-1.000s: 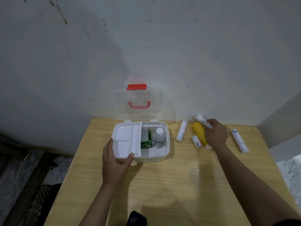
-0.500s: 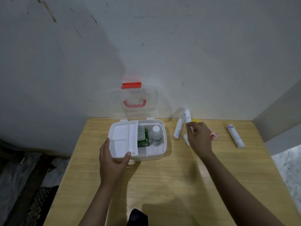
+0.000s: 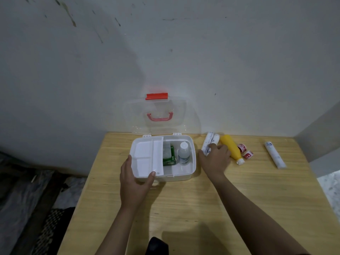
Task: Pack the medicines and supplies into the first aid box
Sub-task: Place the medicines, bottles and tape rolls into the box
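The white first aid box (image 3: 192,162) stands open on the wooden table (image 3: 193,208), its clear lid (image 3: 176,115) leaning against the wall. Inside are a white insert tray (image 3: 145,159), a green carton (image 3: 170,159) and a white bottle (image 3: 184,153). My left hand (image 3: 134,183) grips the box's front left corner, thumb on the tray. Just right of the box, my right hand (image 3: 214,161) closes over the near ends of two white bandage rolls (image 3: 209,140) lying side by side.
A yellow bottle (image 3: 230,148) lies right of my right hand, then two small red-and-white tape rolls (image 3: 242,148). One more white roll (image 3: 275,155) lies near the table's right edge. The wall runs along the table's back. A dark object (image 3: 156,245) sits at the near edge.
My right hand has carried one white roll left from above the yellow bottle and brought it down beside another roll next to the box. My left hand has stayed on the box.
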Motion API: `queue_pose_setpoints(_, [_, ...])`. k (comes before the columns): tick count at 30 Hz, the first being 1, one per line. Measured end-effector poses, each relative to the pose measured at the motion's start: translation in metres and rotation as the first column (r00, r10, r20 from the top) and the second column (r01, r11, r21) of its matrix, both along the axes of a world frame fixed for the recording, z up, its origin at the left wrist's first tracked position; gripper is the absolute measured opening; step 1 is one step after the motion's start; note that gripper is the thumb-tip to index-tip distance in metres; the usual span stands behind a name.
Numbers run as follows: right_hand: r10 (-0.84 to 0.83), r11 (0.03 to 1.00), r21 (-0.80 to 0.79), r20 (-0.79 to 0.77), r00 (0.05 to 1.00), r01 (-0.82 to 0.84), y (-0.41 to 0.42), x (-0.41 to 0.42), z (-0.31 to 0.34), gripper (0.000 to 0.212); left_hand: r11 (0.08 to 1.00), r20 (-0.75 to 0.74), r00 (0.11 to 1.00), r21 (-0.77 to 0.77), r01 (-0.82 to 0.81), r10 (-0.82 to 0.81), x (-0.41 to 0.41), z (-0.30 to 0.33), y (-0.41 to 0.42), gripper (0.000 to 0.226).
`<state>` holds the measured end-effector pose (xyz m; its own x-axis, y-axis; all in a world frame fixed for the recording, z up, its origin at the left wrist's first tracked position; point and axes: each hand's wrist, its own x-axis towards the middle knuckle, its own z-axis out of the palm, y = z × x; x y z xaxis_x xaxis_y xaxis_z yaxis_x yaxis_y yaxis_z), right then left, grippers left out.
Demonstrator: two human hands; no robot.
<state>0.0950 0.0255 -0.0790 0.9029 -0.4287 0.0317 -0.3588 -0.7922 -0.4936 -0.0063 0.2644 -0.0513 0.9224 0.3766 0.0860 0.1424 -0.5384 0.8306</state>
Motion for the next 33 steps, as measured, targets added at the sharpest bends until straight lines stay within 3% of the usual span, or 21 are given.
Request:
queue_pose_setpoints(12, [-0.013, 0.987, -0.158, 0.024, 1.000, 0.017, 0.005, -0.005, -0.014, 0.032, 1.000, 0.001, 1.000, 0.004, -0.004, 0.004, 0.000, -0.001, 0.001, 0.098])
queue_pose_setpoints(20, [-0.016, 0.998, -0.056, 0.207, 0.978, 0.028, -0.007, -0.006, -0.010, 0.023, 1.000, 0.008, 1.000, 0.005, -0.002, 0.002, 0.000, -0.002, 0.001, 0.098])
queue_pose_setpoints(26, [0.085, 0.980, -0.180, 0.019, 0.996, -0.080, -0.012, -0.006, -0.012, 0.031, 1.000, 0.008, 1.000, 0.019, 0.001, -0.001, -0.001, -0.002, 0.003, 0.098])
queue_pose_setpoints(33, [0.093, 0.985, -0.150, 0.035, 0.995, -0.087, -0.016, 0.000, -0.008, 0.029, 1.000, 0.011, 1.000, 0.020, 0.006, -0.006, 0.000, -0.002, 0.003, 0.098])
